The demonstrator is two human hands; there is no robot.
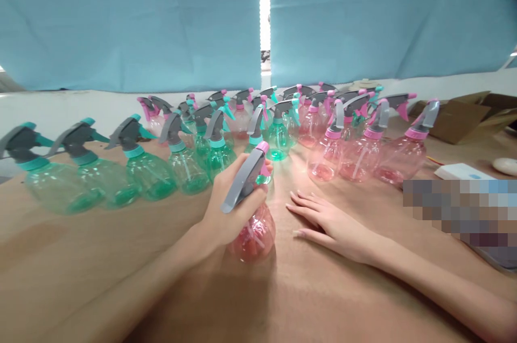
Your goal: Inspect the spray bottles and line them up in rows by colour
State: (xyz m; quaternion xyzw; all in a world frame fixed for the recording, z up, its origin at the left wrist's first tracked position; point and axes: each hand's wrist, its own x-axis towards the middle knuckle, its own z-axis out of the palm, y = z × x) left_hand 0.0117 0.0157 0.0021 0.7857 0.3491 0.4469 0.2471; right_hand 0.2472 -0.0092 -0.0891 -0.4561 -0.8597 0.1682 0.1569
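Observation:
A pink spray bottle (pixel 254 235) with a grey and pink trigger head is in front of me, and my left hand (pixel 234 197) is closed round its neck. My right hand (pixel 329 222) lies on the brown tabletop (pixel 323 300) to the right of that bottle, fingers stretched out and holding nothing. Just beyond the right hand stand pink spray bottles, the nearest being a pink bottle (pixel 325 157). Past my left hand is a row of green spray bottles, among them a green bottle (pixel 220 154). The fingertips of my left hand are partly hidden behind the trigger head.
More green bottles, such as the end one (pixel 60 181), line the left side. Mixed pink and green bottles stand at the back. On the right are a cardboard box (pixel 460 114), a white box (pixel 464 172) and a blurred-out patch. Blue curtains (pixel 129 20) hang behind.

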